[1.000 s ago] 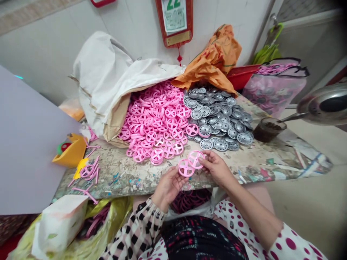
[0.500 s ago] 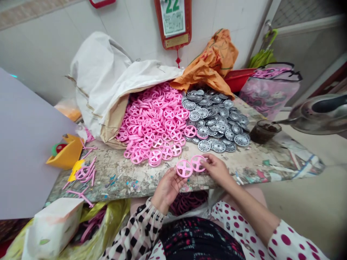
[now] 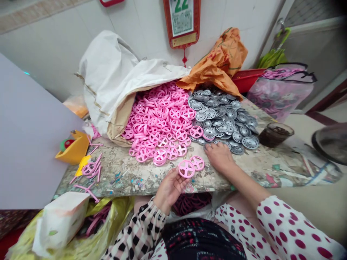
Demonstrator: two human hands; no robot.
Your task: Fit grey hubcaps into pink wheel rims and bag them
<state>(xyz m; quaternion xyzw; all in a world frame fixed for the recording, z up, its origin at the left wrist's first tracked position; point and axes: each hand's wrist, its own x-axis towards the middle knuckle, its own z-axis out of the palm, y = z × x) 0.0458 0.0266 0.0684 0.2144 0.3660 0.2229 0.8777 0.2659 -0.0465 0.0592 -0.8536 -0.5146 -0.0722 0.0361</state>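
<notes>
Left hand [image 3: 169, 189] is palm up in front of the pink wheel pile [image 3: 159, 122], fingers curled and gripping a pink plastic spoked wheel [image 3: 186, 169] by its rim. A second pink wheel [image 3: 197, 163] sits just beside the first; can't tell if it's held or resting on the worn workbench [image 3: 130, 177]. Right hand [image 3: 220, 157] is palm down to the right of the pile, fingers open and spread, fingertips at the edge of the grey spoked discs [image 3: 223, 121], no clear grip on anything.

Step in view: left hand holds a wheel up while right hand is down at the discs. One pink wheel [image 3: 196, 131] lies on the discs.

Around the pile: white sack [image 3: 108, 79] behind it, orange bag [image 3: 217, 61] beyond and to the right, jar of dark liquid [image 3: 275, 134] far right, yellow scoop [image 3: 74, 148] and pink plastic runners [image 3: 89, 171] to the left.
</notes>
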